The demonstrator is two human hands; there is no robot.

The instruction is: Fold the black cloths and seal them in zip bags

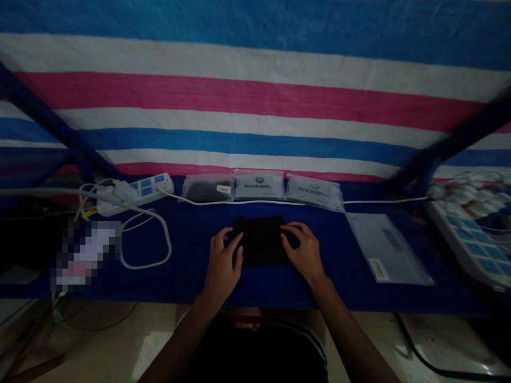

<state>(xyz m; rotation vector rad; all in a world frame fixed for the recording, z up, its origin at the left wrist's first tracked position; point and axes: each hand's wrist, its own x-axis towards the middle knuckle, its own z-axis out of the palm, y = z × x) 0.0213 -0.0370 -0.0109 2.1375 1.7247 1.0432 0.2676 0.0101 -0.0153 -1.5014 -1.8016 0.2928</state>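
A folded black cloth item lies flat on the blue table, roughly rectangular. At its left edge is my left hand, fingers apart and fingertips touching or just beside the fabric. My right hand rests at the right edge, its fingers bent and spread, with the fingertips at the cloth's upper right side. Neither hand is closed around the cloth. To the right lies a flat translucent zip bag with a white label.
Three packed bags line the back edge. A white cable crosses before them. Power strips stand left and right, with a looped cable at left. Striped sheeting hangs behind.
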